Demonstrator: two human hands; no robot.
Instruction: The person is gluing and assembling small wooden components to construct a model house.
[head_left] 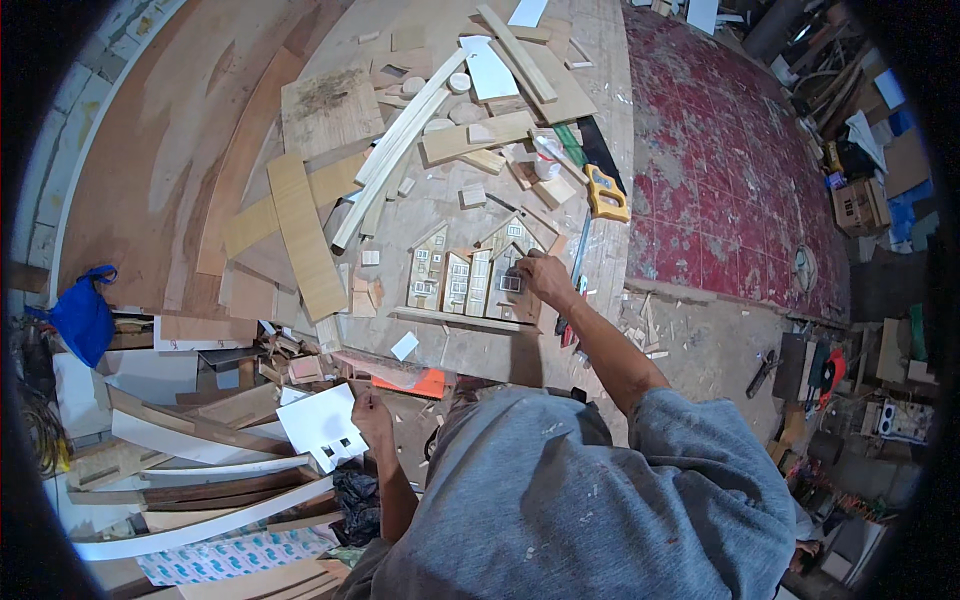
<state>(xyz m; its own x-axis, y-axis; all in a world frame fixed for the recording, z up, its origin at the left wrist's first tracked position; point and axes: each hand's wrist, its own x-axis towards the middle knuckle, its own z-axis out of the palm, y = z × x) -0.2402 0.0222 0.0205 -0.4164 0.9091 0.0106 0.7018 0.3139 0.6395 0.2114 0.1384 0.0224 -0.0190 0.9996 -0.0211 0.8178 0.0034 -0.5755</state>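
Nearest, left hand (372, 410) pinches white cut-out paper sheet (322, 423) as reference, while right hand (545, 277)'s narrow grip presses small window piece (511, 284) onto row of wooden house fronts (470, 280) lying flat on surface (480, 345), beneath it.

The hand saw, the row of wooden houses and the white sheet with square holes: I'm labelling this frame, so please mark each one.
hand saw (606, 192), head view, on its yellow handle.
row of wooden houses (429, 268), head view, on the leftmost house front.
white sheet (312, 420), head view, on its plain middle, beside the left hand (372, 412).
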